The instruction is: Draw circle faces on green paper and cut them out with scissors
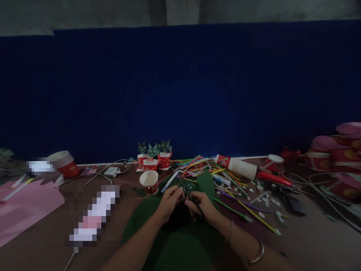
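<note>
My left hand (171, 199) pinches a small dark green paper cut-out (189, 186) with pale outlined circles. Dark-handled scissors (199, 209) are in my right hand (204, 206), their blades pointing up toward the cut-out. My two hands almost touch, and fingers hide part of the paper's edge. Beneath them spreads a large green sheet (180, 248). A single white-rimmed paper cup (149, 181) stands just beyond my left hand. Farther back are several red cups with green animal faces, such as this animal-face cup (151, 160).
Coloured sticks (194, 163) and a marker (221, 179) lie behind my hands. A stack of cups (239, 166) rests on its side. At right are paper scraps (262, 215) and a red-handled tool (273, 178). Pink sheets (31, 210) and a blurred-out phone-like object (96, 214) lie left.
</note>
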A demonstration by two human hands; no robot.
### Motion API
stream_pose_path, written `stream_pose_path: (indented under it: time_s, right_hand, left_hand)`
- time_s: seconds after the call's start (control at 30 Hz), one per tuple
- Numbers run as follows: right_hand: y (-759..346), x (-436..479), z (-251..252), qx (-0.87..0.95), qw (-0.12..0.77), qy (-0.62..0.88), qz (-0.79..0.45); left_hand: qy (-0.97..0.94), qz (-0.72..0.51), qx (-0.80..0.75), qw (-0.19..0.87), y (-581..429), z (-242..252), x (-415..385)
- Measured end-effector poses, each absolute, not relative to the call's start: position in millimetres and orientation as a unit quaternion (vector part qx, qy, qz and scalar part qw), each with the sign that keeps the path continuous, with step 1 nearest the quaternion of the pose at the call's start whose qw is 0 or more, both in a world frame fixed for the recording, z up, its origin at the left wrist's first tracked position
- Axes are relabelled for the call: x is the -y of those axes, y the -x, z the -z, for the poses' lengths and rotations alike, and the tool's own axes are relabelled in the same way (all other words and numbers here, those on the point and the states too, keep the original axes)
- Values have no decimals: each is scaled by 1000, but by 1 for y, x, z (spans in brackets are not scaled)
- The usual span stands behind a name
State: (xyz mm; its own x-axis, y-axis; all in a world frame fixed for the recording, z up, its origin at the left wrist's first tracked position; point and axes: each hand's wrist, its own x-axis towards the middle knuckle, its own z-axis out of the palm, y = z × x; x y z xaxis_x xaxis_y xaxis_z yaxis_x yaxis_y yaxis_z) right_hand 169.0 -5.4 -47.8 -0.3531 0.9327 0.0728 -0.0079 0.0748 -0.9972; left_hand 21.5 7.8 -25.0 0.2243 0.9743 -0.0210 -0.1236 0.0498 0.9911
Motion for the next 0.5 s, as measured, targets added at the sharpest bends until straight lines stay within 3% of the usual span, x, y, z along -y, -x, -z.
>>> stream_pose_path:
  time_s: [0.27, 0.5]
  right_hand:
    - [-169, 7, 44, 596, 410, 383, -574]
    - [-168, 8, 44, 594, 419, 376, -574]
  left_hand:
    - [-502, -511, -447, 536, -24, 22, -7]
    - [-503, -496, -430, 563, -24, 25, -8]
